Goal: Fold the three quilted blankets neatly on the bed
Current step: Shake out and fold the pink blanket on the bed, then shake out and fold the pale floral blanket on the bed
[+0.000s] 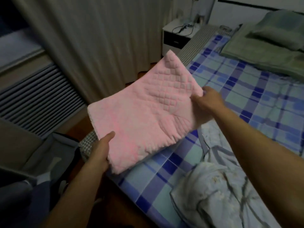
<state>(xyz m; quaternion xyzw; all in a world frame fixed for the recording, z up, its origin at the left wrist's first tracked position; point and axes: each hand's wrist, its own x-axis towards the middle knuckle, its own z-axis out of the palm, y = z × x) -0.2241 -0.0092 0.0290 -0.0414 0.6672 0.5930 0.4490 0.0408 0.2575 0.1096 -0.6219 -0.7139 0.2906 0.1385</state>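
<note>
A pink quilted blanket [144, 112], folded into a thick rectangle, hangs in the air over the left edge of the bed [246, 102]. My left hand [102, 150] grips its near left edge, thumb on top. My right hand [207, 99] pinches its far right corner. A green quilted blanket [269, 46] lies folded near the head of the bed. A crumpled white blanket with grey stripes [218, 186] lies on the blue checked sheet at the near right.
A white bedside cabinet [176, 35] with cables on top stands beside the bed head. Grey curtains [98, 38] hang at the left. A radiator grille [37, 99] runs along the left wall, with dark floor between it and the bed.
</note>
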